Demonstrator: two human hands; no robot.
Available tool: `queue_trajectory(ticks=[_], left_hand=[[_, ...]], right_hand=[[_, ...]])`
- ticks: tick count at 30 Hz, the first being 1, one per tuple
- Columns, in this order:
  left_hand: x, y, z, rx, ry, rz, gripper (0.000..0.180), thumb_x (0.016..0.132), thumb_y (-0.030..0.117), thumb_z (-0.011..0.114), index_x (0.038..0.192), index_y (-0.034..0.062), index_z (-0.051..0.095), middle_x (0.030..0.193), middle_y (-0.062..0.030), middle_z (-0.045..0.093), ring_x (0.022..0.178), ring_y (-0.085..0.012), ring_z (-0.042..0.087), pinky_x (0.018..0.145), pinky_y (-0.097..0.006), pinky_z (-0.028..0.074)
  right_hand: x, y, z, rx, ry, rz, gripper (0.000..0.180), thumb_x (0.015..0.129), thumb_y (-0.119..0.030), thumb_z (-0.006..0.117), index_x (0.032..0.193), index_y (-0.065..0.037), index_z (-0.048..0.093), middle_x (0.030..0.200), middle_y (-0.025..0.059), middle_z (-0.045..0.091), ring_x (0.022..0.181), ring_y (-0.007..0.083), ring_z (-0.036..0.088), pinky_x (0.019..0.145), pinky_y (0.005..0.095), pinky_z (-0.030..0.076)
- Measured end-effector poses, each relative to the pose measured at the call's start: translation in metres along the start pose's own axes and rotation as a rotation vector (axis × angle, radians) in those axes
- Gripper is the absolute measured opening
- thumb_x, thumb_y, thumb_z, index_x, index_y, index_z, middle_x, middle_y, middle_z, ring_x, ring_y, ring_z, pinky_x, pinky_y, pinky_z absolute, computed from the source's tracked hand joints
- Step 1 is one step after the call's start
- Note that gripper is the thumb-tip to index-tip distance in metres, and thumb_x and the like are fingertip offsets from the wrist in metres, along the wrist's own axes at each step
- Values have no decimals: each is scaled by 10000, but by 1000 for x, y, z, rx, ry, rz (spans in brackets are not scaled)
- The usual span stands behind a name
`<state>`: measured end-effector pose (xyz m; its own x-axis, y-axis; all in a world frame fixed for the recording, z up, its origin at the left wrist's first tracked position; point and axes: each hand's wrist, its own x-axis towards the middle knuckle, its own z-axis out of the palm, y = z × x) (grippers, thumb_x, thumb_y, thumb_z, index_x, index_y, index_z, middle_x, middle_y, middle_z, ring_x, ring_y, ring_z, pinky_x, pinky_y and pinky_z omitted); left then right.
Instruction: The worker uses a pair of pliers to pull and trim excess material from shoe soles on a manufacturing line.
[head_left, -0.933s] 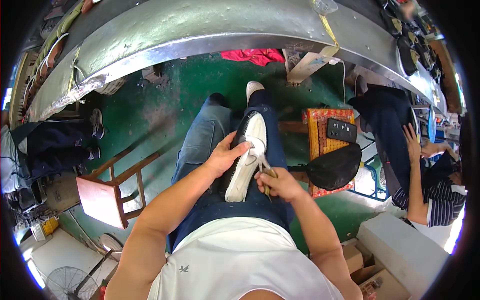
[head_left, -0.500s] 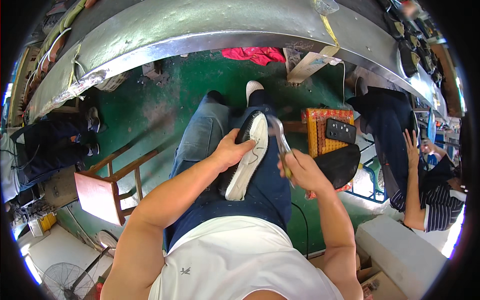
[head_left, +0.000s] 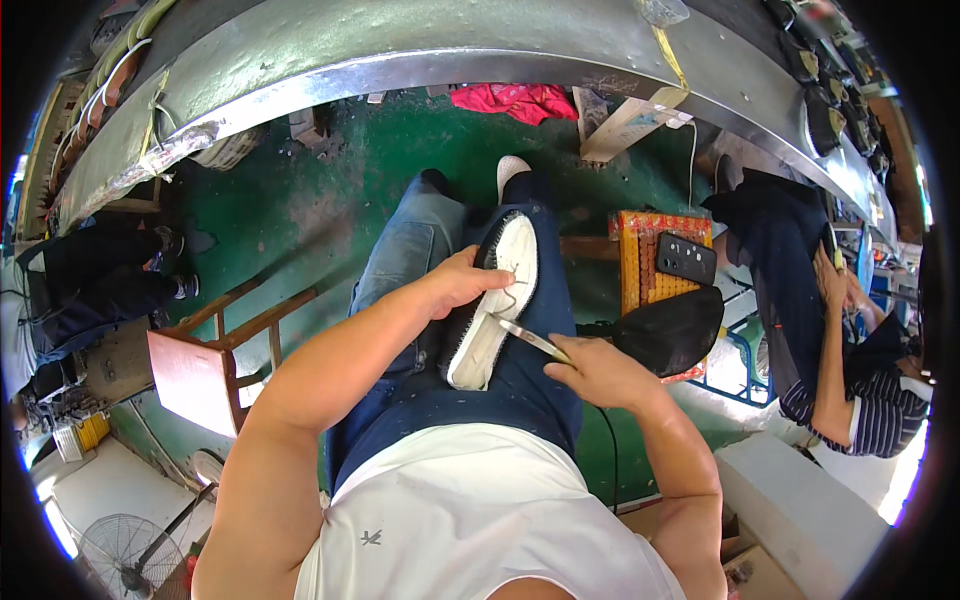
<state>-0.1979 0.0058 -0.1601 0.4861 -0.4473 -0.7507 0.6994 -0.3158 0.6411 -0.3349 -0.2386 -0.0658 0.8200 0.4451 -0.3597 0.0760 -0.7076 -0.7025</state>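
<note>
A shoe upper (head_left: pixel 478 345) lies bottom-up across my lap. Its underside is white, its side dark with a stitched edge, and a thin dark cord curls over the middle. My left hand (head_left: pixel 462 285) is closed around its left side, thumb pressed on the white underside. In my right hand (head_left: pixel 605 372), fingers wrapped round the handle, is a pair of metal pincers (head_left: pixel 535 341). The tool's tip is at the white underside, just below the cord. Whether its jaws grip anything is too small to tell.
A metal-edged bench (head_left: pixel 400 75) curves across the front. To my right a beaded seat (head_left: pixel 640 265) carries a phone (head_left: pixel 686 257) and a black pouch (head_left: pixel 668 330); a co-worker (head_left: pixel 850 390) sits beyond. A wooden stool (head_left: pixel 195 375) stands left, a fan (head_left: pixel 130 555) lower left.
My right hand has brought the pincers down and left, from upright beside the shoe to slanting onto its underside. My left hand keeps its hold, with the thumb slightly shifted.
</note>
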Motion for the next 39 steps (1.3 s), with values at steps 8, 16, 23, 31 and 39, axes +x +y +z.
queue_trajectory(ticks=[8,16,23,31,39], left_hand=[[1,-8,0,-143,-58,36,894,798,327,840,1461,-79,398,1404,-206,569,1277,-270,571,1084,-362,436],[-43,16,31,229,98,119,928,864,295,801,1545,-45,269,1420,-210,542,1292,-272,551,1114,-360,415],[-44,-36,30,-134,3,311,927,912,181,741,1633,98,165,1496,-169,472,1355,-230,480,1132,-309,371],[-52,-47,38,464,313,481,951,886,263,735,1609,27,165,1526,-275,379,1422,-387,383,1185,-412,314],[-88,-78,22,370,-14,381,1033,939,183,669,1627,66,-93,1675,-264,-28,1571,-383,31,1254,-396,125]], right_hand=[[19,4,31,-242,177,-68,369,934,-349,691,1095,-24,619,906,171,671,835,348,696,681,443,546],[-21,-10,38,36,132,213,254,986,-273,611,1028,-25,649,876,231,673,835,445,659,726,523,505],[-29,-19,39,-160,121,135,311,981,-333,624,942,-25,609,864,201,674,796,387,679,702,477,547],[-37,-35,52,-323,-37,191,374,968,-405,643,939,-33,617,814,150,686,792,268,715,642,379,560],[-22,-9,8,464,-473,422,466,1061,-397,495,913,17,649,820,123,715,738,221,706,667,364,541]])
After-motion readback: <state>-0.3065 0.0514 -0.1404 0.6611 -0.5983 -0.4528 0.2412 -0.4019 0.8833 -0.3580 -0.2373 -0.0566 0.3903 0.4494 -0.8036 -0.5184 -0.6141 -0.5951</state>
